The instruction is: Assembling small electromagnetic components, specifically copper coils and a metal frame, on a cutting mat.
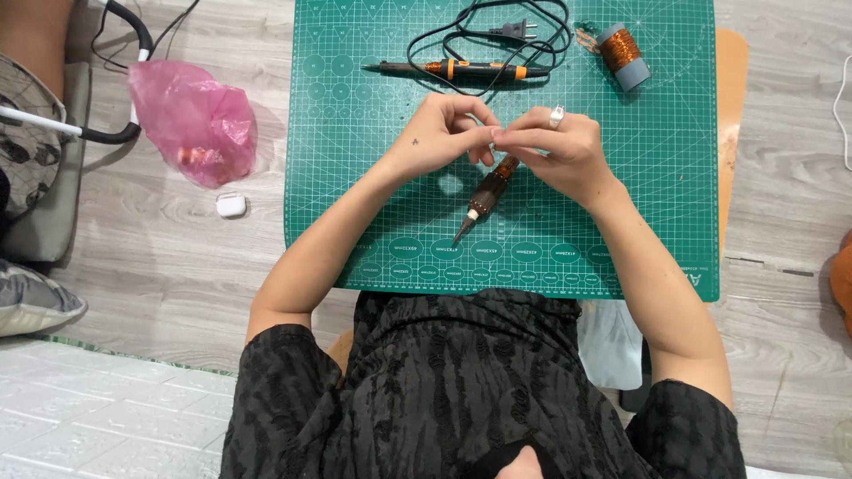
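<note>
My left hand (439,133) and my right hand (564,146) meet fingertip to fingertip over the middle of a green cutting mat (657,222). Together they pinch the upper end of a brown pen-shaped tool (488,191). Its pale collar and dark pointed tip slant down towards me, just above the mat. My right hand wears a silver ring. The fingers hide the tool's top end.
A black and orange soldering iron (461,68) with a coiled black cord and plug (510,31) lies at the mat's far edge. A spool of copper wire (621,55) sits at the far right. A pink plastic bag (195,120) and a white earbud case (231,205) lie on the floor to the left.
</note>
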